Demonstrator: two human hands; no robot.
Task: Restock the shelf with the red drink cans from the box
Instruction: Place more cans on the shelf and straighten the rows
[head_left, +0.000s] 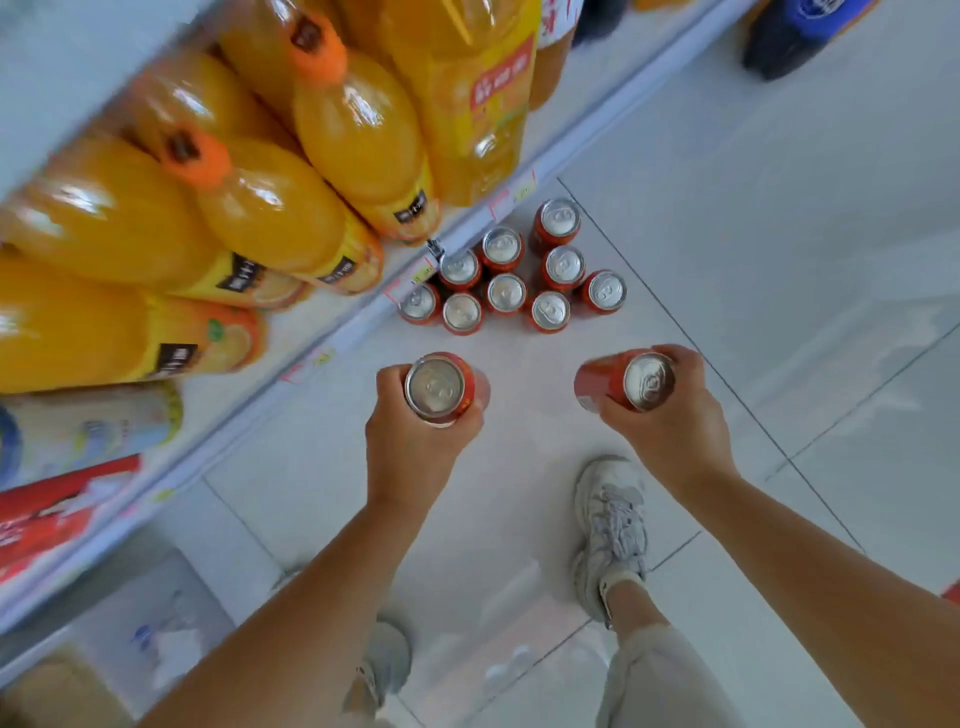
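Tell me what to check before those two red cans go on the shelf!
1. Left hand grips its red can all round: ok.
2. Right hand grips the other can, which is tilted: ok.
3. Floor cans stand upright, clear of both hands: ok.
4. Room for cans on the shelf: cannot tell; the part in view holds orange bottles.
5. Shoe apart from the floor cans: ok.

Shiny metal-topped red cans (506, 270), glossy plastic orange bottles (358, 130), smooth glossy floor tiles (753, 208).
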